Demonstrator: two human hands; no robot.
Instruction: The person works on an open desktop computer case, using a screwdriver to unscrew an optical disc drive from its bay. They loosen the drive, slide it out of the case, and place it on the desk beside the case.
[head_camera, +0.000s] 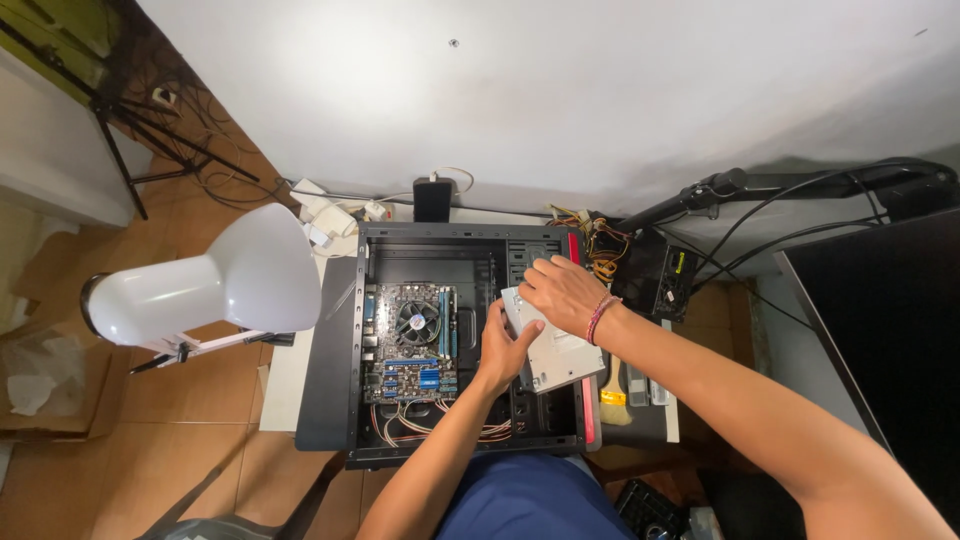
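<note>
A silver metal drive box (558, 352) is tilted over the right side of an open black computer case (340, 350) lying flat. My left hand (503, 347) grips the drive's left edge from below. On the drive's far end rests my right hand (562, 292), fingers curled over the top; a red thread bracelet is on that wrist. Inside the case, a motherboard (410, 345) with a round cooling fan and blue slots lies at the left, with a bundle of coloured wires along the near edge.
A white desk lamp (215, 285) hangs over the table's left. A power supply (665, 280) with loose wires sits right of the case, a brush (612, 385) near it. A dark monitor (880, 330) on a black arm stands at far right. A power strip (330, 215) lies behind.
</note>
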